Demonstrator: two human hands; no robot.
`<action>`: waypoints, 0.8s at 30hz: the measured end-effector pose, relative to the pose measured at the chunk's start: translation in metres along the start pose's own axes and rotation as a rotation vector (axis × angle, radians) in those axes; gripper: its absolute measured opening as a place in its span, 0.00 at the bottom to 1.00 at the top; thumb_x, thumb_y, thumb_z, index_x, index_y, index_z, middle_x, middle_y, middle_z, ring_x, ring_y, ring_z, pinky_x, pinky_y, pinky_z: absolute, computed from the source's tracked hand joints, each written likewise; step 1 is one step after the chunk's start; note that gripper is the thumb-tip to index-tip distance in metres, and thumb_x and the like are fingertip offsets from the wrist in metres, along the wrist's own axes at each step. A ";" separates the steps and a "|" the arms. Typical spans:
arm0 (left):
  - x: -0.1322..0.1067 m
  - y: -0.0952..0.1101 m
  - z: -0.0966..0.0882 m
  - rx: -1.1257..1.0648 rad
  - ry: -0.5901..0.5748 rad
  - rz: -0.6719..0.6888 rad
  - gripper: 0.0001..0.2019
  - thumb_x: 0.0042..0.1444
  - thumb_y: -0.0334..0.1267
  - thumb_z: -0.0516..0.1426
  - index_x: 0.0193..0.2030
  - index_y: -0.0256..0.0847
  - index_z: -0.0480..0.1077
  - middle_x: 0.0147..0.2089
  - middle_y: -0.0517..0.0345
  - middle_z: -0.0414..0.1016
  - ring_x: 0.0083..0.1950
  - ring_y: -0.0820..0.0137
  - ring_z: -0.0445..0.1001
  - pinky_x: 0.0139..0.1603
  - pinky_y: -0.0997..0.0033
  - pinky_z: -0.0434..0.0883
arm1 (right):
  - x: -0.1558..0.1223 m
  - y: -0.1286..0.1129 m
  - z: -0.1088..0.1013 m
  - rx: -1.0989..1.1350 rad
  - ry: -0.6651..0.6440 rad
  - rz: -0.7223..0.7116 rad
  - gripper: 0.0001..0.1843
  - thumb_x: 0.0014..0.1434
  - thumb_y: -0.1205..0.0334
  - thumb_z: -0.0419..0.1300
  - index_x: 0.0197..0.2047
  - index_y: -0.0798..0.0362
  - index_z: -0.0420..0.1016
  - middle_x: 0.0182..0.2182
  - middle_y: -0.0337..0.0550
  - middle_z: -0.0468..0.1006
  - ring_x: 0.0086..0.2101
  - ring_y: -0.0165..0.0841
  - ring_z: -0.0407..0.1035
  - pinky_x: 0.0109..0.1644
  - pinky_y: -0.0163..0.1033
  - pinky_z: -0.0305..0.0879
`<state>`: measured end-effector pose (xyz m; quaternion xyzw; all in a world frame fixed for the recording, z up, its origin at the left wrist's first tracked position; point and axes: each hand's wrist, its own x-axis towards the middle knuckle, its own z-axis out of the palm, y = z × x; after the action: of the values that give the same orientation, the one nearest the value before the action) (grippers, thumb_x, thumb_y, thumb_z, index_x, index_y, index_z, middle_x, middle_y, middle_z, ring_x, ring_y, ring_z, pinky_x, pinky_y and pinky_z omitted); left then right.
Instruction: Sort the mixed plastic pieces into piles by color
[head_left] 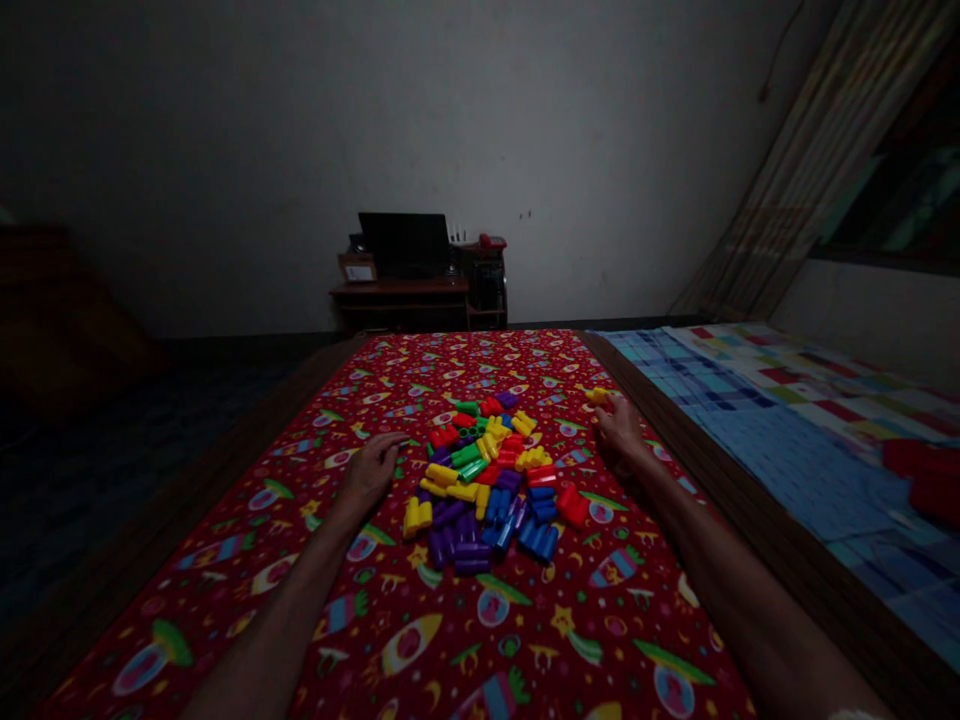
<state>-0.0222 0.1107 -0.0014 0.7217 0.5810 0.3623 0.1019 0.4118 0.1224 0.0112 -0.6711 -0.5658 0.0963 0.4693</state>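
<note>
A pile of plastic building blocks (487, 475) in red, yellow, green, blue and purple lies in the middle of a red patterned cloth (465, 640). My left hand (369, 468) rests flat on the cloth just left of the pile, fingers stretched toward it. My right hand (619, 430) lies on the cloth to the right of the pile, fingers curled around a small yellow block (598, 395) at its tips.
The cloth covers a long table with a wooden edge (750, 520). A bed with a checked blue cover (795, 430) runs along the right. A dark desk with a monitor (405, 245) stands against the far wall. The room is dim.
</note>
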 end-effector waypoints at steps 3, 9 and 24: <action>0.000 0.000 0.000 -0.003 0.013 0.002 0.20 0.54 0.46 0.46 0.41 0.41 0.75 0.49 0.49 0.79 0.51 0.60 0.76 0.57 0.57 0.70 | -0.015 -0.026 0.009 -0.062 -0.090 -0.150 0.20 0.59 0.61 0.52 0.50 0.57 0.76 0.45 0.55 0.79 0.47 0.42 0.72 0.54 0.48 0.65; 0.001 -0.003 0.001 0.000 0.025 0.032 0.17 0.54 0.45 0.47 0.38 0.42 0.75 0.47 0.51 0.80 0.50 0.61 0.76 0.55 0.58 0.71 | -0.031 -0.082 0.046 -0.045 -0.609 -0.431 0.17 0.56 0.67 0.57 0.48 0.52 0.79 0.37 0.46 0.81 0.39 0.38 0.74 0.45 0.38 0.66; 0.001 -0.005 0.002 -0.022 0.031 0.017 0.18 0.53 0.47 0.48 0.37 0.44 0.76 0.46 0.52 0.80 0.49 0.60 0.76 0.56 0.58 0.71 | 0.014 0.016 0.005 -0.350 -0.076 -0.239 0.23 0.57 0.64 0.54 0.57 0.54 0.72 0.54 0.56 0.74 0.54 0.47 0.66 0.58 0.55 0.61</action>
<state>-0.0250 0.1137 -0.0052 0.7197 0.5722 0.3809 0.0976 0.4244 0.1383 0.0023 -0.6665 -0.6666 -0.0342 0.3320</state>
